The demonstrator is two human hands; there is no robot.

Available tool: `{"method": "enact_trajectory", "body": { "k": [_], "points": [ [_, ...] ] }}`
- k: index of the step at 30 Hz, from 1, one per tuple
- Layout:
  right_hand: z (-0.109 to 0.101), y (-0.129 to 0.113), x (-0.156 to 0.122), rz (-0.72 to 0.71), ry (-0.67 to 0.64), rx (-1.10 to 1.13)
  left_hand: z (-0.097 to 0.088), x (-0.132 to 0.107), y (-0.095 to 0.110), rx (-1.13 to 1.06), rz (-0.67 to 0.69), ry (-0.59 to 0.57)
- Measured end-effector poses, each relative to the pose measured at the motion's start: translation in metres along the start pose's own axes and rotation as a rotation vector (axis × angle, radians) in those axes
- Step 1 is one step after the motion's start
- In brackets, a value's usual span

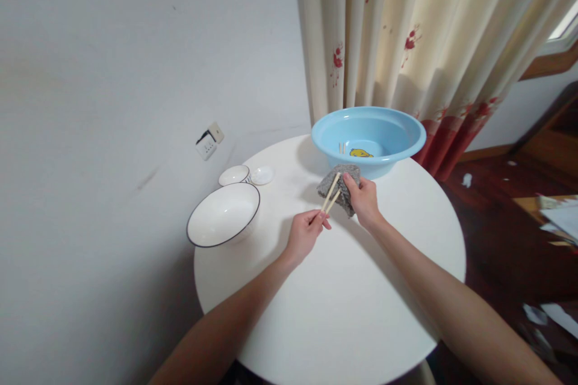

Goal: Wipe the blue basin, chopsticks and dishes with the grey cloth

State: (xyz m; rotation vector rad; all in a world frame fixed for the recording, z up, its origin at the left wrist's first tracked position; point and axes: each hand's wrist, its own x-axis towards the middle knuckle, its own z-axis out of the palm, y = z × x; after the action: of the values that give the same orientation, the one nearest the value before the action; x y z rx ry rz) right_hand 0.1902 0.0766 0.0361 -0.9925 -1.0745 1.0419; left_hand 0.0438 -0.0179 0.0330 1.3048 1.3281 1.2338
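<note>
My left hand (pixel 306 233) pinches the near ends of a pair of wooden chopsticks (pixel 331 192), whose tips point up and away into a grey cloth (pixel 339 187). My right hand (pixel 363 201) grips that cloth, folded around the chopsticks, just above the round white table (pixel 343 301). Behind the cloth stands a light blue plastic basin (pixel 369 138) with a yellow cartoon print and another pair of chopsticks (pixel 342 147) lying inside.
A large white bowl with a dark rim (pixel 223 214) sits at the table's left edge, with a smaller bowl (pixel 233 175) and a small white dish (pixel 262 175) behind it. A wall socket (pixel 208 142) is on the wall. Curtains (pixel 419 30) hang behind the basin.
</note>
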Motion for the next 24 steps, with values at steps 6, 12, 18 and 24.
{"method": "enact_trajectory", "body": {
  "k": [6, 12, 18, 24],
  "points": [
    [-0.01, -0.003, 0.017, 0.03, 0.201, 0.211, -0.003, 0.001, -0.007, 0.011, 0.011, 0.012],
    [0.001, 0.001, 0.002, 0.029, 0.037, 0.161, -0.007, 0.006, -0.012, 0.04, 0.032, 0.098],
    [0.012, 0.003, -0.015, 0.017, -0.092, 0.029, -0.01, 0.008, -0.018, 0.131, 0.065, 0.06],
    [0.007, 0.002, -0.01, -0.04, 0.023, -0.126, -0.008, 0.008, -0.012, 0.214, 0.085, 0.07]
  ]
}}
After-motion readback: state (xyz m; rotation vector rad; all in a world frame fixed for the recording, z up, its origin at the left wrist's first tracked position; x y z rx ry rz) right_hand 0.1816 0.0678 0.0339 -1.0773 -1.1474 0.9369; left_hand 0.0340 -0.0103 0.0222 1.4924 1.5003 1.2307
